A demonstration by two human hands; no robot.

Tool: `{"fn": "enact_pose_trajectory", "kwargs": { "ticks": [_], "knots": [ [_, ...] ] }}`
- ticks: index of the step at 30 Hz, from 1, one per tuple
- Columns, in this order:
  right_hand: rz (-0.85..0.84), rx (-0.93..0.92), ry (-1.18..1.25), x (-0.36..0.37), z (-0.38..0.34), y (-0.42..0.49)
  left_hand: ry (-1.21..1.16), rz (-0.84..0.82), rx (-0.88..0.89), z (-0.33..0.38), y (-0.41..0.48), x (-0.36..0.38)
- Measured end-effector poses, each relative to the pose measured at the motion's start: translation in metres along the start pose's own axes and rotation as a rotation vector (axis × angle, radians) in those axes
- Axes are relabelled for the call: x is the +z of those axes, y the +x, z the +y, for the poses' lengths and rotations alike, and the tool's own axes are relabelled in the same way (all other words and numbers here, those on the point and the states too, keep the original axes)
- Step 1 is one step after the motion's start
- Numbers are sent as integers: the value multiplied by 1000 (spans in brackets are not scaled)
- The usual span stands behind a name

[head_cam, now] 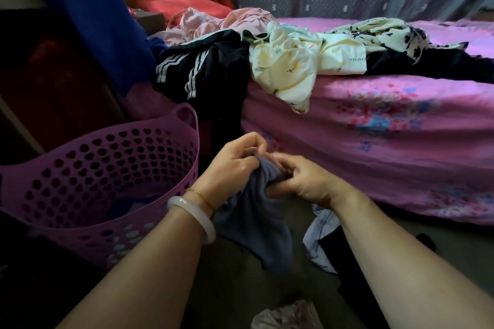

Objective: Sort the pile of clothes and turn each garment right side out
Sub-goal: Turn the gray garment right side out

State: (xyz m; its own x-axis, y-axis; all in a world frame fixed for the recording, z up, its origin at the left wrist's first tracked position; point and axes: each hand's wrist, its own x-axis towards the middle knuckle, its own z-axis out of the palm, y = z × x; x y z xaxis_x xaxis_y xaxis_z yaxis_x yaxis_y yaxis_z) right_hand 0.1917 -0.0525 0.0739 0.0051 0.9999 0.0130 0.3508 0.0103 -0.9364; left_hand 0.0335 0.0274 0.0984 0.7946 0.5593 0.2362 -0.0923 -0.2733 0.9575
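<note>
A small grey-blue garment (256, 227) hangs between my two hands in front of the bed. My left hand (232, 160) pinches its bunched top edge, and my right hand (302, 179) grips the same bunch from the right side. The cloth droops below both wrists toward the floor. On the bed lies the pile: a black garment with white stripes (197, 72), pale yellow printed clothes (291, 64), pink clothes (222, 24) and a cream floral piece (387, 32).
A purple perforated laundry basket (112, 168) stands at my left with some cloth inside. The pink floral bedsheet (387, 136) hangs down the bed's side. Light blue and dark clothes (323, 235) lie on the floor at right, a pale one (288, 315) at bottom.
</note>
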Motion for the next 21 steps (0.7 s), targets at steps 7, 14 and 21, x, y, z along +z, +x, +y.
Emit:
{"fn": "enact_pose_trajectory", "kwargs": {
  "ticks": [7,14,21],
  "knots": [
    [447,30,-100,-1,2,3,594,121,15,-19,-5,-34],
    [464,65,-50,9,-14,10,804,-57,-446,-27,-13,-41],
    [457,212,624,-18,-12,6,-353,203,-582,-37,-20,-54]
  ]
}}
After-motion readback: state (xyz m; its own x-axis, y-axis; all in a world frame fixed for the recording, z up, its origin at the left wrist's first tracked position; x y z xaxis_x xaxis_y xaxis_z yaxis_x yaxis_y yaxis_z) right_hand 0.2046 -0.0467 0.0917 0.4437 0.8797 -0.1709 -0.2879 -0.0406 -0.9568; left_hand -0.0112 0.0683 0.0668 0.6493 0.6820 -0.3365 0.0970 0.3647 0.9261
